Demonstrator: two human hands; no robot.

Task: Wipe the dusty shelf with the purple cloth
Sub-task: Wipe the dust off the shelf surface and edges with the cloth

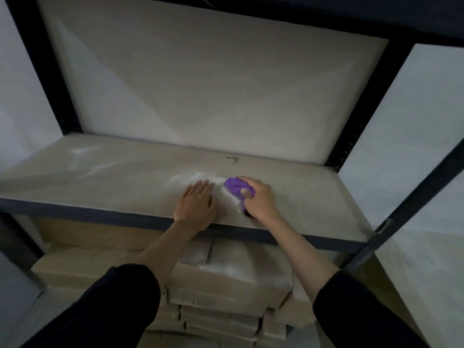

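Head view looks down on a pale beige shelf board (113,177) edged at the front by a dark blue-grey metal rail (88,212). The right hand (259,199) grips a bunched purple cloth (234,188), fingers curled over it and thumb pinching its near side. It presses the cloth to the board right of centre, a little in from the rail. Just beside it, the left hand (194,205) lies flat on the board, fingers straight and close together, wrist crossing the rail.

A white dust patch (198,177) spreads just beyond the left fingertips and reaches the cloth's left edge. Fainter pale streaks (85,156) show far left. Bare board runs wide to the left and a shorter way to the right, ending at black metal uprights (42,71) at the back corners. A small dark mark (232,160) sits behind the cloth. Below the shelf, brown cardboard boxes (226,277) lie stacked. White wall (200,84) shows behind.
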